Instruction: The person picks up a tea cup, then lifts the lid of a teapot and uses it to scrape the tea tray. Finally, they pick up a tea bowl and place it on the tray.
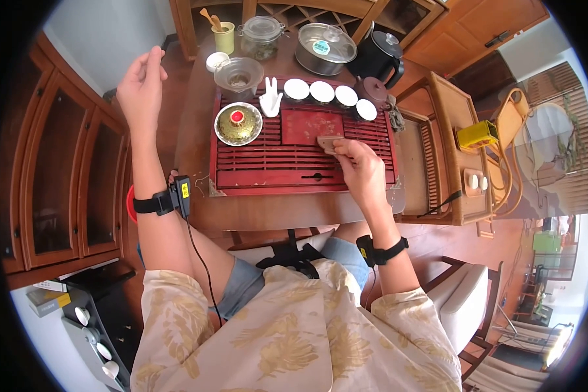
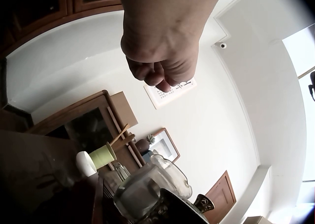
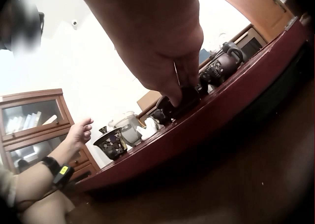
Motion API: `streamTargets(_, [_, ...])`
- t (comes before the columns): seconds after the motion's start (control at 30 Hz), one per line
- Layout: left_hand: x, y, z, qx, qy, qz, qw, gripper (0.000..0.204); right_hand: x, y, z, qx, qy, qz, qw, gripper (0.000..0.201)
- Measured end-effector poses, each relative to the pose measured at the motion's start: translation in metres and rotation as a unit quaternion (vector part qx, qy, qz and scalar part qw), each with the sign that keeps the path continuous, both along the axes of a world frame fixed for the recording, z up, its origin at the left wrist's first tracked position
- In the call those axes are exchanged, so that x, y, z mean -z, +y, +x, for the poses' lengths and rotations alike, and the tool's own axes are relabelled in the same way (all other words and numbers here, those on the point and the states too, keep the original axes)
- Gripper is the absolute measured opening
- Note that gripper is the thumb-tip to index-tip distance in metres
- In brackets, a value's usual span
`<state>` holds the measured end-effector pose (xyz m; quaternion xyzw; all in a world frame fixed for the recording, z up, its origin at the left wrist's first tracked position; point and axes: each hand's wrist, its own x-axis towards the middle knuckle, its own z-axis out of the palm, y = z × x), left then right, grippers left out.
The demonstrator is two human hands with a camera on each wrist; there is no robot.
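My right hand [image 1: 362, 166] pinches a small flat brown piece, like a coaster [image 1: 328, 142], between thumb and fingers. It holds the piece low over the red slatted tea tray [image 1: 268, 176], by the smooth middle panel. In the right wrist view the hand hides much of the coaster. My left hand [image 1: 142, 85] is raised left of the tray, fingers curled in, with nothing visible in it. Nearest to it on the tray is a lidded gaiwan [image 1: 236, 124] with a gold patterned lid and red knob. A white hand-shaped figurine [image 1: 270, 98] stands to its right.
Several white-lined cups [image 1: 322, 92] run along the tray's back beside a dark clay teapot [image 1: 370, 89]. Behind stand a glass pitcher [image 1: 240, 75], a lidded jar [image 1: 261, 36], a steel pot [image 1: 325, 51], a black kettle [image 1: 377, 55] and a green utensil holder [image 1: 223, 39].
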<state>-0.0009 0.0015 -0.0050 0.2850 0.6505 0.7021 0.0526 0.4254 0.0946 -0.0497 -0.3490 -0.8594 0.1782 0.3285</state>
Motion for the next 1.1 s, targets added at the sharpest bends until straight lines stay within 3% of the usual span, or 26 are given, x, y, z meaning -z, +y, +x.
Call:
streamTargets(0.1, [0.0,0.0,0.003,0.003,0.003,-0.003,1.0,0.031,-0.019,-0.003,-0.001,0.009,0.066,-0.044,0.997,0.009])
streamTargets(0.13, [-0.001,0.001,0.003,0.004,0.005,-0.004,1.0,0.031,-0.019,0.002,0.0,0.043,0.072,-0.031,0.996,0.01])
streamTargets(0.23, [0.001,0.001,0.002,-0.007,0.004,-0.017,1.0,0.031,-0.027,0.02,0.004,0.152,0.146,-0.124,0.97,0.02])
streamTargets(0.37, [0.0,-0.001,0.002,0.006,-0.004,0.001,1.0,0.03,-0.012,0.041,0.016,0.186,0.134,-0.215,0.949,0.029])
streamTargets(1.1, [0.003,0.003,0.003,0.009,0.008,-0.004,1.0,0.034,-0.002,0.036,-0.017,0.168,0.12,-0.247,0.947,0.031])
